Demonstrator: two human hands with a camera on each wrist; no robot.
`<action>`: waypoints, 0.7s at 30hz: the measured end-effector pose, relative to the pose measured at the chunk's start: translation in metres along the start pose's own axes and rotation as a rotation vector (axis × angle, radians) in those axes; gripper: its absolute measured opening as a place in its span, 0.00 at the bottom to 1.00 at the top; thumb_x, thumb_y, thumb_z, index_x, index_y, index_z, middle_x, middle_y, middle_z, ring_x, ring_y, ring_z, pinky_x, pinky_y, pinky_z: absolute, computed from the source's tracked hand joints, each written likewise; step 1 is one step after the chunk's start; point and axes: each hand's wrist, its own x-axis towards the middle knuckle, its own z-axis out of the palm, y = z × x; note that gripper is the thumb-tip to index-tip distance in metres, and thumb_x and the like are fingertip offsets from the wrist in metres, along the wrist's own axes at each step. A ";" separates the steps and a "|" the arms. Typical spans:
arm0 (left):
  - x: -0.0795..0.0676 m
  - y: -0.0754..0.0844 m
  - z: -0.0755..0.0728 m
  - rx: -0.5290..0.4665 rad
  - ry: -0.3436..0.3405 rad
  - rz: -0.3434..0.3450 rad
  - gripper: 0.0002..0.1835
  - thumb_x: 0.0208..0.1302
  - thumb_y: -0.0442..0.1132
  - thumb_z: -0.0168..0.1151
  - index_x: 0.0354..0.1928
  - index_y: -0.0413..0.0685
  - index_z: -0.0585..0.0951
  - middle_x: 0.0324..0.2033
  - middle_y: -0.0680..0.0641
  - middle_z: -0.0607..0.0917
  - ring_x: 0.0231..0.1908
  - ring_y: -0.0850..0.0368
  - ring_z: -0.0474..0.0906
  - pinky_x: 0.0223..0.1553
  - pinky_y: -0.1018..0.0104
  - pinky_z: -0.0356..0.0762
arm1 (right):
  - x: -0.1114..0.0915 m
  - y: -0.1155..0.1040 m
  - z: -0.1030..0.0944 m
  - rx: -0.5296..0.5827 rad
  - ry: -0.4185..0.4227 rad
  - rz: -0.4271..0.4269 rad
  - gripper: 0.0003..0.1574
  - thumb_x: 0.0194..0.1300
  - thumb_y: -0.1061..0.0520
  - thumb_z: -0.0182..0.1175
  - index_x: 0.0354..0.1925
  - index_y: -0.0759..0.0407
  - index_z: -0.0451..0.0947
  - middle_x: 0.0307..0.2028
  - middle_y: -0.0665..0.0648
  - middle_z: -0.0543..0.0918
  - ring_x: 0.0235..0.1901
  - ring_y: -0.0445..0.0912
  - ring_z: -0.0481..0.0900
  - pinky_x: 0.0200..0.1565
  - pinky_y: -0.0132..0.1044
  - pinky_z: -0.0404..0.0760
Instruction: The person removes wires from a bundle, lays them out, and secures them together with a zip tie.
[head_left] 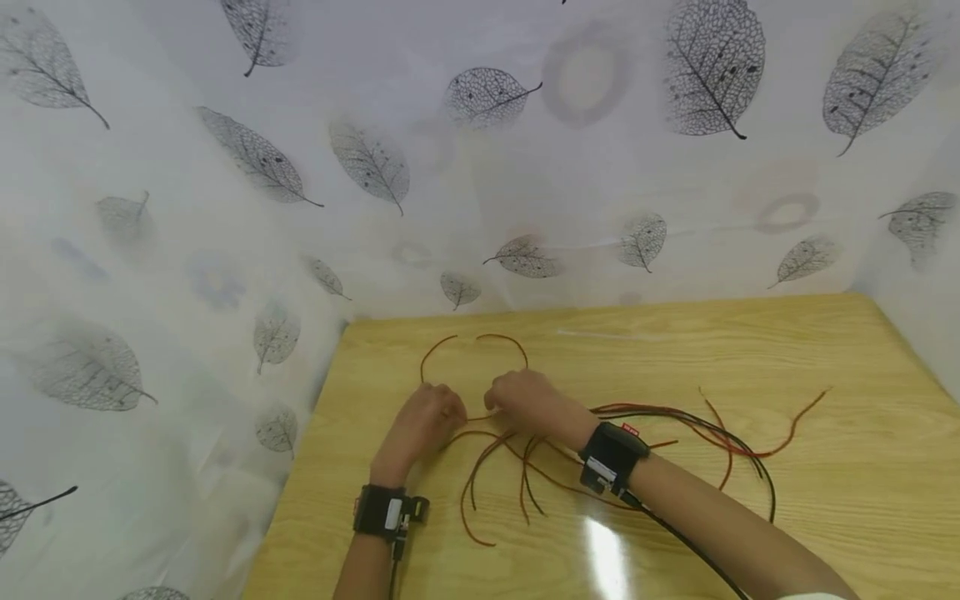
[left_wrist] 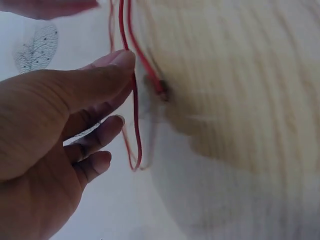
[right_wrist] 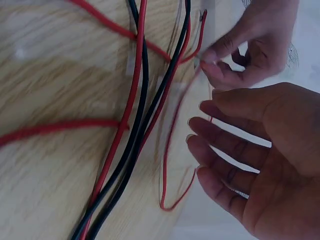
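Left wrist view: left hand (left_wrist: 45,115) pinches a thin red wire (left_wrist: 137,125) between thumb and finger. Right hand (right_wrist: 280,135) just beside, released, fingers loosely extended. Wire over wooden table (head_left: 862,350), near a bundle of red and black wires (right_wrist: 145,75).

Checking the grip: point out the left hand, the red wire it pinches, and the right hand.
Left hand (head_left: 422,423): head view, its back.
Red wire (left_wrist: 137,110): left wrist view, stretch below thumb.
Right hand (right_wrist: 280,157): right wrist view, palm.

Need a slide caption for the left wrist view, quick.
The left hand pinches a red wire at the thumb tip, with a wood-grain table beyond.
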 end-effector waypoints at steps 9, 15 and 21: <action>-0.001 0.008 -0.017 0.010 0.068 -0.004 0.03 0.58 0.38 0.70 0.33 0.54 0.84 0.30 0.58 0.86 0.30 0.61 0.74 0.38 0.59 0.69 | 0.010 -0.003 0.005 -0.263 0.040 0.043 0.08 0.61 0.49 0.67 0.27 0.48 0.81 0.22 0.48 0.83 0.27 0.46 0.78 0.39 0.42 0.79; -0.014 0.000 -0.029 0.054 0.083 -0.091 0.04 0.57 0.38 0.71 0.35 0.54 0.88 0.32 0.57 0.89 0.32 0.58 0.76 0.45 0.55 0.69 | -0.012 0.029 -0.011 -0.220 0.090 -0.041 0.06 0.56 0.45 0.70 0.30 0.43 0.87 0.26 0.45 0.88 0.31 0.46 0.79 0.43 0.44 0.76; -0.026 -0.010 -0.038 0.071 0.131 -0.120 0.07 0.56 0.38 0.72 0.37 0.55 0.89 0.34 0.57 0.89 0.35 0.57 0.79 0.50 0.50 0.69 | -0.054 0.072 -0.041 -0.273 0.247 -0.120 0.06 0.53 0.45 0.70 0.26 0.42 0.88 0.20 0.45 0.84 0.30 0.47 0.76 0.44 0.47 0.75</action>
